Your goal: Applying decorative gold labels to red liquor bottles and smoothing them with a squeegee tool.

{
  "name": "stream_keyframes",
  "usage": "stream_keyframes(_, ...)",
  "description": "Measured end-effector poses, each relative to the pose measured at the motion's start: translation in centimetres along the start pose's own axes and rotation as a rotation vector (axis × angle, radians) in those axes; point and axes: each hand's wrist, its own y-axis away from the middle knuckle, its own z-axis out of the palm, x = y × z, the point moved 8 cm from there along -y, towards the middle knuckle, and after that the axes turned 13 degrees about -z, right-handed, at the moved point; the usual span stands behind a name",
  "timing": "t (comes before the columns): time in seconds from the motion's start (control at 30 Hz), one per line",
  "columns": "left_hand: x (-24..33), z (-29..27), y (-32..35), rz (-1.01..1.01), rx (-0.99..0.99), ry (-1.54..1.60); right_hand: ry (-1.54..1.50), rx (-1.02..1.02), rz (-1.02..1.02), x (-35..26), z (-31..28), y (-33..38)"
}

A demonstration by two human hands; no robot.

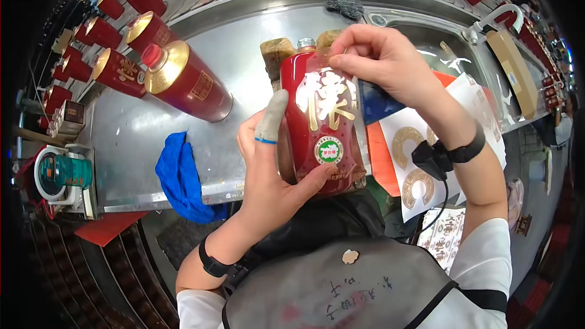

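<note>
A dark red bottle (304,94) with large gold characters and a round green-and-white sticker (329,150) lies tilted in front of me, its bare glass neck pointing away. My left hand (268,158) grips its left side, thumb across the lower front; a pale finger cot with a blue rim covers one finger. Over the bottle's upper right, my right hand (378,61) pinches thumb against forefinger. Whatever is between those fingertips is too thin and glossy to make out. Two worn brownish blocks (277,55) flank the bottle's neck.
Left of the blocks stands a gold-shouldered red bottle (198,88), with several more beyond it. A blue cloth (180,170) hangs over the bench's front edge. On the right lie white sheets of gold ring decals (414,189), near a sink (426,30) with a white faucet (503,15).
</note>
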Motion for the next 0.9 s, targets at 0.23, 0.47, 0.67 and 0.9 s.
stream_keyframes(0.23,-1.2,1.8,-0.3,-0.165,-0.153,0.389,0.222,0.133,-0.039,0.7,-1.0,0.3)
stream_keyframes(0.47,-1.3,1.5,-3.0,-0.296,-0.130,0.949,-0.208,0.105,0.252,1.9,1.4,7.9)
stream_keyframes(0.67,-1.7,2.0,-6.1,-0.466,-0.099,0.797,-0.290,0.127,0.368,1.0,3.9,11.2)
stream_keyframes(0.9,-1.9,2.5,-5.8,-0.502,-0.095,0.862,-0.222,0.087,0.371,0.2,5.1,12.7)
